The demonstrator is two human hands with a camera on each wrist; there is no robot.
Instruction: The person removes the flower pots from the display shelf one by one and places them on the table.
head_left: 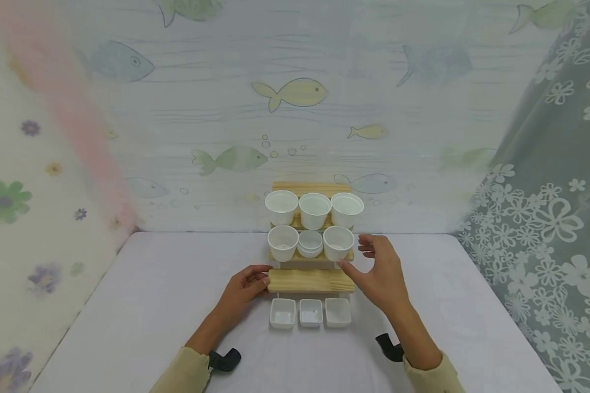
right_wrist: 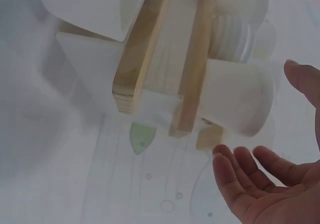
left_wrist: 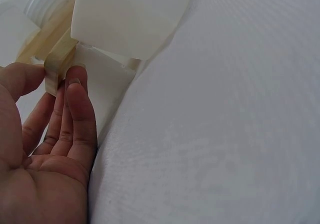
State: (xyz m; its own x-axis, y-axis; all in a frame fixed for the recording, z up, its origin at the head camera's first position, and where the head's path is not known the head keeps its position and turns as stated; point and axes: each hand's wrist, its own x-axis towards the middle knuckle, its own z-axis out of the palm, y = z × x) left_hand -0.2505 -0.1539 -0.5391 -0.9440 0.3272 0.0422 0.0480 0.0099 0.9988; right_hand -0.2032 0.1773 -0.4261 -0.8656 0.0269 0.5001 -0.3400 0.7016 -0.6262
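Observation:
My left hand (head_left: 246, 286) pinches the left end of the lowest wooden board (head_left: 311, 281) of a stepped stand, thumb on one side and fingertips on the other, as the left wrist view shows. Nothing is on that board. Beside the right end of the middle tier, my right hand (head_left: 382, 275) has its thumb and fingers spread around nothing. Nearest to it is a round white cup (right_wrist: 237, 94), apart from the fingers in the right wrist view. Left of that cup are small stacked tubs (head_left: 310, 243) and another white cup (head_left: 282, 244).
On the top tier stand three white cups (head_left: 315, 212). Three small square white dishes (head_left: 311, 313) line up before the stand on the white tablecloth (head_left: 128, 316). A fish-patterned backdrop (head_left: 206, 109) rises behind, and a flowered sheer curtain (head_left: 560, 256) hangs at right.

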